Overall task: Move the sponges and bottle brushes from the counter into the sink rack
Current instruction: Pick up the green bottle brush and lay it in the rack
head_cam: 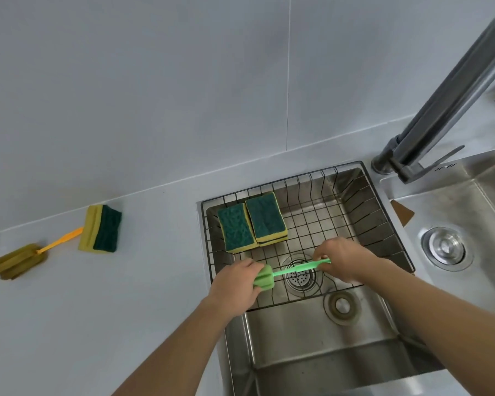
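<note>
A green bottle brush (290,270) lies level over the wire sink rack (383,212). My left hand (235,284) grips its sponge head and my right hand (345,260) pinches the handle's end. Two yellow sponges with green tops sit side by side in the rack's back left part, one (236,231) to the left and the other (266,217) stacked on a further sponge. On the counter at the left a third green-and-yellow sponge (102,229) leans over the orange handle of a bottle brush with an olive sponge head (17,262).
The steel sink (312,352) holds the rack over its drain (299,278). A second basin with a drain plug (446,248) lies to the right. A grey faucet (440,110) rises at the back right. The tiled wall stands behind the counter (97,310).
</note>
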The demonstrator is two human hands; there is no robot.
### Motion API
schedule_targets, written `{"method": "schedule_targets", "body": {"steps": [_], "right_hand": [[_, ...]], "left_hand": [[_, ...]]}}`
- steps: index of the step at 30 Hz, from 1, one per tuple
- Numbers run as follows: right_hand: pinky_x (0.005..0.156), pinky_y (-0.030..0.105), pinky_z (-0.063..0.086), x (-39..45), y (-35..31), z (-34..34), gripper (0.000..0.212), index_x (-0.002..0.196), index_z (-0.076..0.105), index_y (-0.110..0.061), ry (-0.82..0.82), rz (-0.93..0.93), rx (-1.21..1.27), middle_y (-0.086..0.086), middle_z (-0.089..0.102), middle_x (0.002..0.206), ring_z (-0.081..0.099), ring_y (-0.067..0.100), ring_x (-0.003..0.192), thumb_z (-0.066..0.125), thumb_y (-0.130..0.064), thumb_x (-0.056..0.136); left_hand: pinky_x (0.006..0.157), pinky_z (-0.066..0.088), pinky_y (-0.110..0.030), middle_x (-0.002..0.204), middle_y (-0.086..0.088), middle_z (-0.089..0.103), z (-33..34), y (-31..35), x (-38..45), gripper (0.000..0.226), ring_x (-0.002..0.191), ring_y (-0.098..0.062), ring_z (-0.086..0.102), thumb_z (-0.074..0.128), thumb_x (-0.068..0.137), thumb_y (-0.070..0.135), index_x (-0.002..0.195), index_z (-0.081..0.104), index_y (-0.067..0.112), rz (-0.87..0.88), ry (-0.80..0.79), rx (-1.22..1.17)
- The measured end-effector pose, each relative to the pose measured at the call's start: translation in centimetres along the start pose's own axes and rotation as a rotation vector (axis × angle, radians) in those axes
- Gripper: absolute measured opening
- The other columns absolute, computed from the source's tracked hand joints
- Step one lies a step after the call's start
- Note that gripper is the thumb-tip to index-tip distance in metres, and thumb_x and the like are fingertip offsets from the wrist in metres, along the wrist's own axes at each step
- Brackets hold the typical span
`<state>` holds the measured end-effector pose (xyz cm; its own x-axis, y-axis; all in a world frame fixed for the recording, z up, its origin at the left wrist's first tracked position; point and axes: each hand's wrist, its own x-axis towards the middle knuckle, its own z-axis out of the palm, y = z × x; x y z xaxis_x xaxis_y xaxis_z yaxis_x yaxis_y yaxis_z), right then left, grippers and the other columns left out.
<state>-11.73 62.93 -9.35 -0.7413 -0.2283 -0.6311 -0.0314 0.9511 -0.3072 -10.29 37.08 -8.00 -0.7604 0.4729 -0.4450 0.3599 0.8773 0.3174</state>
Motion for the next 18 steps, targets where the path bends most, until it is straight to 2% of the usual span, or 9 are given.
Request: {"method": "schedule_targets", "body": {"steps": [5, 9, 16, 18], "right_hand": [[0.075, 0.027, 0.048, 1.3, 0.2, 0.3, 0.029, 0.119, 0.068, -0.024, -0.022, 0.002, -0.009, 0.0, 0.067, 0.115, 0.058, 0.016, 0.09, 0.063, -0.032, 0.092], [0.084, 0.033, 0.054, 1.5, 0.4, 0.4, 0.024, 0.113, 0.069, -0.026, -0.017, -0.018, -0.026, -0.002, 0.067, 0.111, 0.061, 0.017, 0.095, 0.067, -0.032, 0.089], [0.08, 0.027, 0.051, 1.5, 0.9, 0.5, 0.025, 0.113, 0.069, -0.026, -0.01, -0.011, 0.02, -0.003, 0.065, 0.111, 0.058, 0.014, 0.093, 0.068, -0.033, 0.088], [0.083, 0.029, 0.052, 1.4, 0.9, 0.5, 0.026, 0.114, 0.068, -0.027, -0.001, -0.009, 0.028, -0.003, 0.066, 0.112, 0.06, 0.015, 0.095, 0.068, -0.032, 0.088]], "left_hand": [[0.097, 0.047, -0.037, 0.134, 0.003, 0.052, 0.5, -0.8, 0.6, 0.052, 0.118, -0.019, 0.052, 0.055, 0.091, 0.03, 0.141, 0.04, 0.022, -0.025, -0.063, -0.063], [0.09, 0.051, -0.041, 0.126, 0.002, 0.057, 0.6, -0.9, 1.2, 0.048, 0.11, -0.02, 0.056, 0.058, 0.089, 0.028, 0.135, 0.046, 0.024, -0.04, -0.092, -0.058], [0.087, 0.051, -0.039, 0.122, 0.003, 0.058, 0.4, -0.8, 1.5, 0.046, 0.107, -0.02, 0.057, 0.059, 0.088, 0.029, 0.132, 0.048, 0.024, -0.046, -0.108, -0.048], [0.088, 0.051, -0.04, 0.124, 0.003, 0.057, 0.3, -0.8, 1.4, 0.048, 0.108, -0.019, 0.056, 0.059, 0.088, 0.03, 0.134, 0.046, 0.025, -0.05, -0.111, -0.043]]}}
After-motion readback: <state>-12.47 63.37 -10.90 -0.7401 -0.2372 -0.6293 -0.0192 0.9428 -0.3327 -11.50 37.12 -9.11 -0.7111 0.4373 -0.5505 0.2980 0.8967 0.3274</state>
